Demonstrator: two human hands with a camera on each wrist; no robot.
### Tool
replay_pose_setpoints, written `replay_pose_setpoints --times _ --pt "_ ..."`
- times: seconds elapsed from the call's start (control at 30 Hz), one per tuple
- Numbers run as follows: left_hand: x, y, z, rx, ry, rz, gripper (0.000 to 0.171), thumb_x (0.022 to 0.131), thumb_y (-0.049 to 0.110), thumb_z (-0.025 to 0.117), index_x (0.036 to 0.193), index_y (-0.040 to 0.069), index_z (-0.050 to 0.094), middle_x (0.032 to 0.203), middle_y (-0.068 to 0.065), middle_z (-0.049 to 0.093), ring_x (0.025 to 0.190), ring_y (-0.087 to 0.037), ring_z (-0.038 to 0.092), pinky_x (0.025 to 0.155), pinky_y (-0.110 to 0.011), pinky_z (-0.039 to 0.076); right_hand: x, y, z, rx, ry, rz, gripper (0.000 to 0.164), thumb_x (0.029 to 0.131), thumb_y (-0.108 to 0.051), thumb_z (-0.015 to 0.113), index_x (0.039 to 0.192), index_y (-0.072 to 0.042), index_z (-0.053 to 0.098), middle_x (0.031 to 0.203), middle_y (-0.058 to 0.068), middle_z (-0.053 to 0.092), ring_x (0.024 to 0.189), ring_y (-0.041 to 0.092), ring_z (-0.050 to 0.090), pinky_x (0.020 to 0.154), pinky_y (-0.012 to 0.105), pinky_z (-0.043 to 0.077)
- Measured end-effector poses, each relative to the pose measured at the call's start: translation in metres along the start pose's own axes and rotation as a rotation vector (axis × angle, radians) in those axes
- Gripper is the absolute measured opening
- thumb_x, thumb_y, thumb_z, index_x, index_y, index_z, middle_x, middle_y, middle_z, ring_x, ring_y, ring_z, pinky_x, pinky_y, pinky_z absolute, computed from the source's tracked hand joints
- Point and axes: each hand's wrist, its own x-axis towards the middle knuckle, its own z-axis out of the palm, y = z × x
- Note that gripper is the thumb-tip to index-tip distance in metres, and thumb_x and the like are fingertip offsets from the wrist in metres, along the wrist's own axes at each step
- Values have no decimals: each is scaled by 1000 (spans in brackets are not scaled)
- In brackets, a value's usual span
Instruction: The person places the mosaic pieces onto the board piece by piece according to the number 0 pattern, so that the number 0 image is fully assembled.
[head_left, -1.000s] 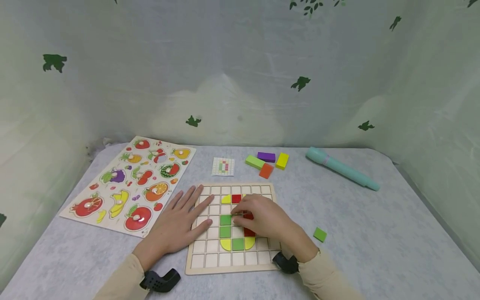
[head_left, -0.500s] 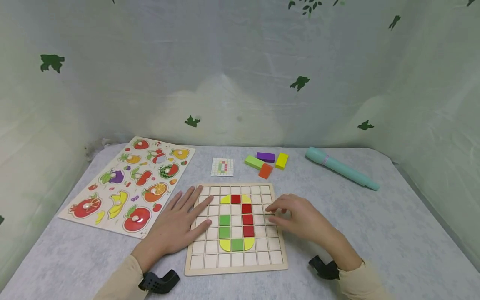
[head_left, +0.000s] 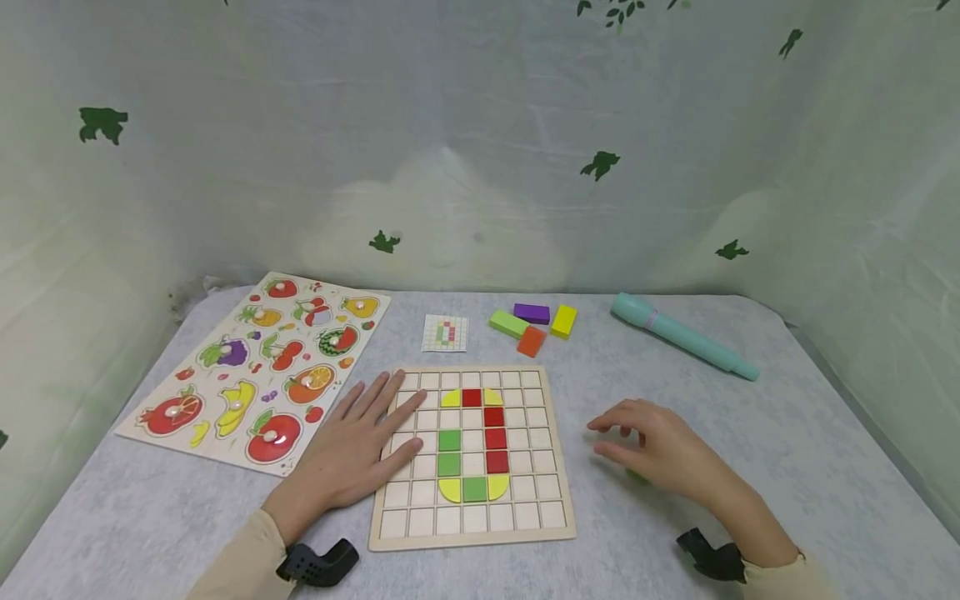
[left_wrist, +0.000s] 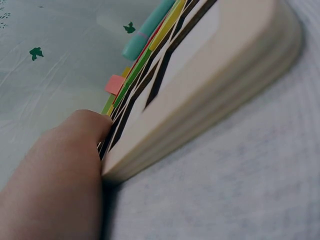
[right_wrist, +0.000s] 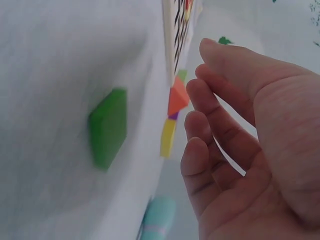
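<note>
My left hand (head_left: 356,450) lies flat with spread fingers on the left edge of a wooden grid board (head_left: 472,540). Set in the board's squares is a ring of tiles: red tiles (head_left: 496,438) on the right side and top, green tiles (head_left: 450,463) at the left and bottom, yellow rounded tiles (head_left: 450,490) at the corners. To the right of the board, my right hand (head_left: 660,446) hovers with loosely bent fingers and nothing between them. Below it a loose green tile (right_wrist: 109,130) lies on the table, mostly hidden by the hand in the head view.
A fruit puzzle board (head_left: 258,367) lies at the left. Behind the grid board are a small pattern card (head_left: 446,333) and several blocks: light green (head_left: 508,323), purple (head_left: 532,313), orange (head_left: 531,341) and yellow (head_left: 564,321). A teal tube-shaped object (head_left: 684,337) lies at the back right.
My right hand has left the board's tile ring and moved right, over the loose green tile. My left hand has stayed in place on the board.
</note>
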Motion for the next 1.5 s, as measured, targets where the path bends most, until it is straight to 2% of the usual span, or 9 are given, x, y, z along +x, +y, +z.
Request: replay_pose_setpoints --times 0.1,0.37,0.63,0.83,1.07,1.27,1.5 --pt "0 -1 1 1 0 -1 70 103 62 42 164 28 32 173 -8 17 160 -33 16 129 -55 13 -8 9 -1 11 11 6 23 90 -20 81 113 -21 77 105 -10 73 87 6 58 66 21 51" --pt "0 0 0 0 -1 -2 70 103 62 43 163 28 32 173 -8 17 159 -33 16 129 -55 13 -27 28 -3 43 62 -58 27 87 -19 84 113 -20 76 104 -9 72 81 4 55 60 20 48" --pt "0 1 -1 -4 -2 -2 70 103 62 44 163 28 32 173 -8 17 159 -33 17 129 -55 13 -40 41 -9 30 -23 -38 37 84 -31 86 117 -19 74 108 -9 71 87 2 56 67 22 49" --pt "0 0 -1 -9 -2 -2 70 103 62 44 164 28 32 173 -8 17 160 -32 16 129 -55 13 -41 43 -11 -7 -34 -15 29 87 -30 84 113 -21 76 101 -15 69 82 0 54 65 21 49" --pt "0 0 0 -4 -1 -1 70 103 63 42 164 29 32 173 -7 17 160 -32 16 129 -55 12 -23 32 -8 -25 -53 35 26 88 -27 83 113 -23 77 98 -18 67 80 1 54 64 21 50" --pt "-1 0 0 -5 -1 0 70 103 63 43 163 29 32 173 -7 17 160 -32 16 129 -55 12 3 17 0 -18 -49 -16 27 88 -22 83 115 -21 77 101 -16 69 84 5 57 67 21 51" --pt "-1 0 -1 -3 -3 1 70 103 63 42 164 30 31 174 -6 16 160 -32 15 129 -55 12 39 -6 15 27 -60 -44 30 90 -23 83 118 -20 75 104 -14 70 88 9 59 71 23 52"
